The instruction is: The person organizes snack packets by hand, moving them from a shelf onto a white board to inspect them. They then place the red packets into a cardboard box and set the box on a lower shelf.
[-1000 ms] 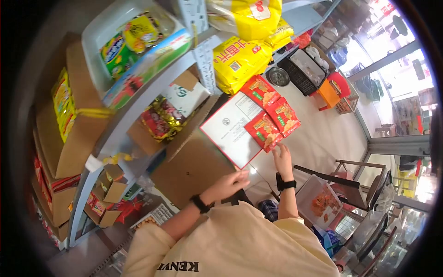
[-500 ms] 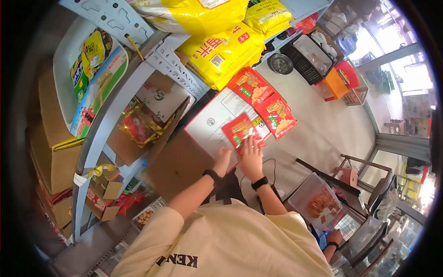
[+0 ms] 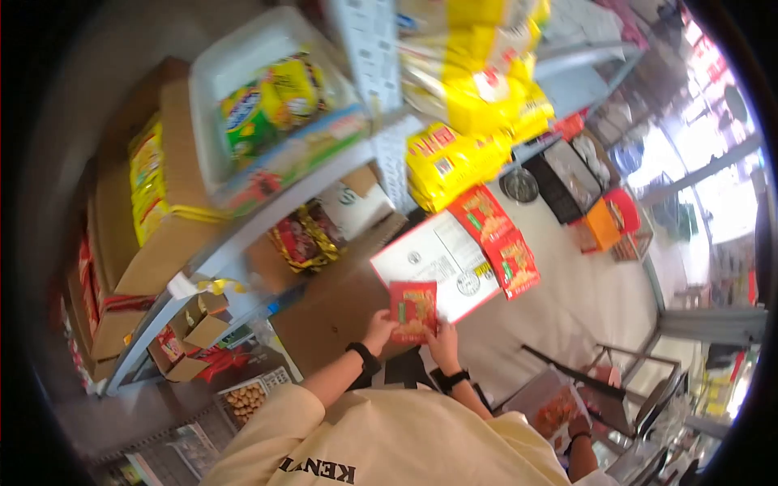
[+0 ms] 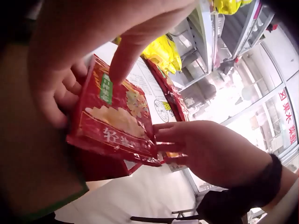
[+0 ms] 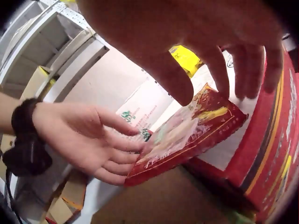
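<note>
A red snack packet is held up over the near left part of a white-topped carton with red sides. My left hand grips its left edge; in the left wrist view the thumb lies on the printed face. Along the opposite edge, my right hand touches the packet with fairly straight fingertips, as the left wrist view shows. Two more red packets, one farther back and one nearer, lie along the carton's right side.
Left of the carton stand metal shelves with boxes and a white tub. Yellow bags sit behind it. A black crate and an orange stool stand back right. Another person's hand shows lower right.
My right hand has brought the nearest packet from the carton's right side toward me and to the left. My left hand has come up and taken hold of it.
</note>
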Motion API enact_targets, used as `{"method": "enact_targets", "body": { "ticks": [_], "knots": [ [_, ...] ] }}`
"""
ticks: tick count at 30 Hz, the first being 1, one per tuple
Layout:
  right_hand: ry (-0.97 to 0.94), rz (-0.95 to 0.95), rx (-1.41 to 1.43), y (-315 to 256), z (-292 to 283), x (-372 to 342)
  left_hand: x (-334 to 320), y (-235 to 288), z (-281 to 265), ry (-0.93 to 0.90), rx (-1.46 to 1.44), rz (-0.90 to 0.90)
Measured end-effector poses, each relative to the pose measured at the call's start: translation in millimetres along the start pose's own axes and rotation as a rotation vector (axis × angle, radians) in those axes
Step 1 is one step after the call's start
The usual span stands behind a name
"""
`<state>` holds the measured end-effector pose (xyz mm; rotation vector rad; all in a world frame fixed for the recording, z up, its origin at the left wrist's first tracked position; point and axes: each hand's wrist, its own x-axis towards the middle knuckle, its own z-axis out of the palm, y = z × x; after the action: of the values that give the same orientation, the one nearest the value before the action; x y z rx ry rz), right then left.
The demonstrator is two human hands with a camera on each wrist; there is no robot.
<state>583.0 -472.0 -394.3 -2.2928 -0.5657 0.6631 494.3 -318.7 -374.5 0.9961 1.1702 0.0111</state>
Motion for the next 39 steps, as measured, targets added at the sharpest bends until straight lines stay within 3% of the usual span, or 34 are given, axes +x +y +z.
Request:
{"method": "enact_targets", "body": {
  "ticks": [2,4,9,11,16,19,22,26,28,32,34,38,39],
  "knots": [
    [-0.076,0.110,0.555,-2.2,8.3,-12.3,-5.9,-8.1,-23.6,-0.009,0.079,0.071],
    [-0.185,0.136,0.659,-18.2,0.1,-21.3,-23.4,-6.2,-49.2,-0.102,0.056,0.165],
    [-0.395,-0.038,0.709,-111.2,-39.4,-51.7,-106.1,26.4,-115.0,-0.210,0.085,0.552],
    [-0.423,-0.221,0.733,-130.8,-33.5,-64.1,-140.9,37.2,-148.7,-0.174,0.096,0.660],
    [-0.547,-0.407,0.784,-254.9,-28.3,-122.7,-241.6,52.2,-233.9,-0.080,-0.128,0.901],
    [-0.628,-0.503,0.852,-312.1,-1.4,-159.1,-290.8,52.2,-289.9,-0.059,-0.256,0.873],
    [-0.541,-0.521,0.882,-353.8,50.1,-192.8,-309.4,32.9,-336.4,0.084,-0.362,0.939],
    [-0.619,-0.652,0.875,-395.6,95.5,-235.2,-323.3,11.0,-380.7,0.333,-0.479,0.980],
    [-0.731,-0.765,0.834,-415.0,103.1,-253.2,-334.1,2.3,-405.5,0.376,-0.370,1.010],
    [-0.627,-1.026,0.453,-444.7,120.5,-261.4,-368.5,10.8,-437.2,0.410,-0.242,1.041],
    [-0.638,-1.075,0.396,-467.3,123.9,-260.1,-376.5,23.7,-454.1,0.529,-0.006,1.190],
    [-0.653,-1.076,0.587,-533.6,120.4,-268.0,-414.7,85.2,-480.5,0.813,0.536,1.377],
    [-0.641,-1.100,0.708,-549.7,128.7,-264.2,-416.8,102.7,-492.2,0.781,0.537,1.405]
  ]
}}
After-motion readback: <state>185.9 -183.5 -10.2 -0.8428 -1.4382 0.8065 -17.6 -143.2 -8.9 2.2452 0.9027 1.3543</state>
